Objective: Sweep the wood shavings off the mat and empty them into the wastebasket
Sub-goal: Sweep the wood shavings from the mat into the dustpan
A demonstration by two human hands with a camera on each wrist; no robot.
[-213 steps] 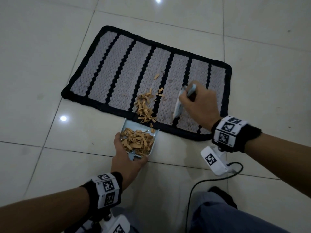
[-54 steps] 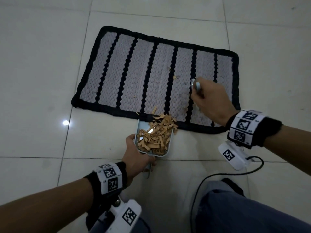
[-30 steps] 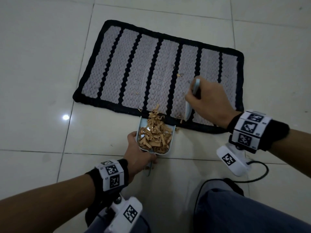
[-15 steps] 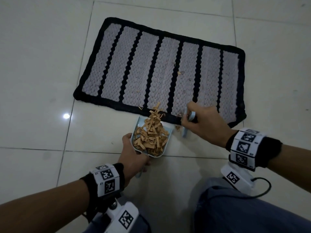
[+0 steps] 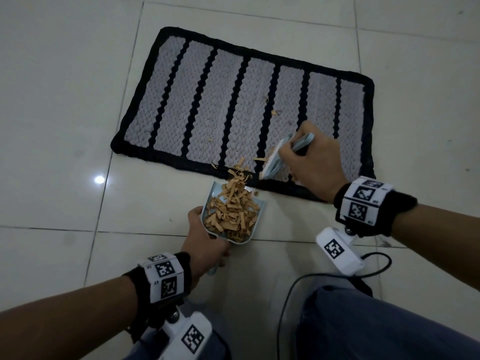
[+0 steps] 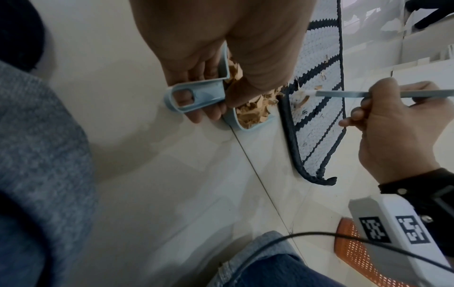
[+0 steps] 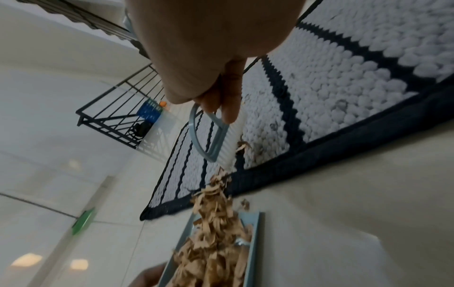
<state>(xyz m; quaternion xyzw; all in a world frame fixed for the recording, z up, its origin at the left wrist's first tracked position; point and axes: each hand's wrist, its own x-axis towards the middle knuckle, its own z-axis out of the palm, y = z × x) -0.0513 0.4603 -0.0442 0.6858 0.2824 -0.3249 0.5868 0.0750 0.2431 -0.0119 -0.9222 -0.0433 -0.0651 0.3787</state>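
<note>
While the dustpan (image 5: 211, 201) is sitting on the tile at the mat's (image 5: 207, 105) near edge, a small brush (image 5: 275, 161) is working over the weave.

The left hand (image 5: 205, 245) is gripping the dustpan's handle, wood shavings (image 5: 231, 211) heaped inside it; the right hand (image 5: 315, 165) is curling tight round the brush, bristles touching the mat beside a few stray shavings. An orange mesh wastebasket (image 6: 353, 250) is showing in the left wrist view.
</note>
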